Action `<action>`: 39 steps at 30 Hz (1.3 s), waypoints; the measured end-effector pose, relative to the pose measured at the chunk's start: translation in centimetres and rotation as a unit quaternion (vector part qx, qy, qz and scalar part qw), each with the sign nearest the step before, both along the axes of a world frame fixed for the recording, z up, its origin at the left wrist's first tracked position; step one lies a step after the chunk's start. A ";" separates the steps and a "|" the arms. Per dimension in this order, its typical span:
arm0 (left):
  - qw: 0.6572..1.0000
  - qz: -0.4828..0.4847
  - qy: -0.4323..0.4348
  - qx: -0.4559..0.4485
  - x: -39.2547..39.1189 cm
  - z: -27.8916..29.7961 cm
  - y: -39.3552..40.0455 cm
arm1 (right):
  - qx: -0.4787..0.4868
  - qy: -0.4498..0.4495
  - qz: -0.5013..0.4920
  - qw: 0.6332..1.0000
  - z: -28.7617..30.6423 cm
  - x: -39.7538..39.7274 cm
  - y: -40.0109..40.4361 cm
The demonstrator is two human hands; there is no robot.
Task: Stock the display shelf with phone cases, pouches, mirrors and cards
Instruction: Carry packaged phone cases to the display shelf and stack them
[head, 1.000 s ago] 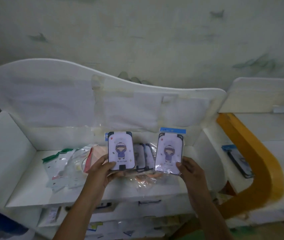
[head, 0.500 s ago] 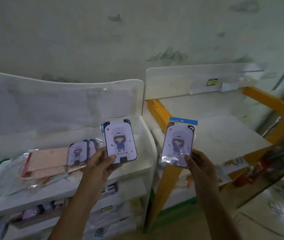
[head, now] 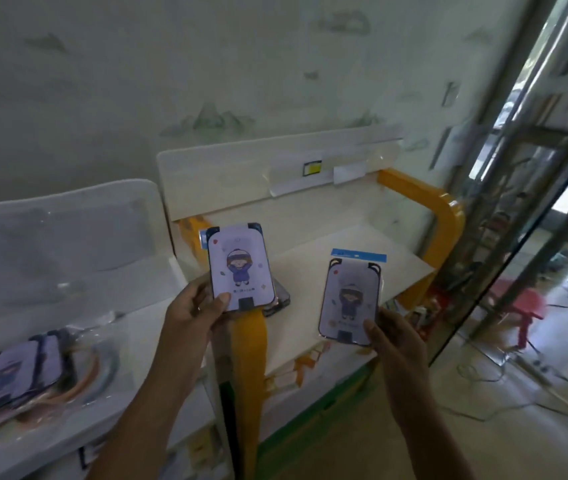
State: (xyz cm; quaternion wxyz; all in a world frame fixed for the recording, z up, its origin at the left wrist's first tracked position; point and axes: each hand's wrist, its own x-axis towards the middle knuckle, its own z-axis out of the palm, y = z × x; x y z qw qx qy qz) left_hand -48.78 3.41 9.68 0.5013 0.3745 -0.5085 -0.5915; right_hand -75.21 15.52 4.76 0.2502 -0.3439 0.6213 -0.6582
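Left hand (head: 195, 308) pinches lower edge of phone case (head: 240, 267), printed face up for checking. Right hand (head: 396, 336) pinches bottom corner of packaged phone case (head: 350, 301) above yellow-framed display shelf (head: 344, 251), likely next stocking spot. Remaining cases (head: 23, 370) lie on white shelf (head: 158, 327) at left.

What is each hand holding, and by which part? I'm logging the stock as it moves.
Left hand pinches one phone case at its lower left corner; right hand pinches a packaged phone case at its lower right corner.
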 end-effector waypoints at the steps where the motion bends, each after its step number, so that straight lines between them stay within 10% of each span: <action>1: 1.000 -0.001 -0.004 -0.003 -1.0 0.1 -0.7 | 0.002 -0.002 -0.004 1.000 -0.1 -0.9 -0.6; 26: 0.989 0.144 -0.029 -0.021 -12.3 0.5 -15.1 | 0.028 0.005 0.161 0.987 0.0 -13.4 -22.8; 39: 0.936 0.350 -0.025 -0.012 -15.2 -1.2 -8.6 | 0.102 0.078 0.435 0.891 -6.1 -13.9 -28.8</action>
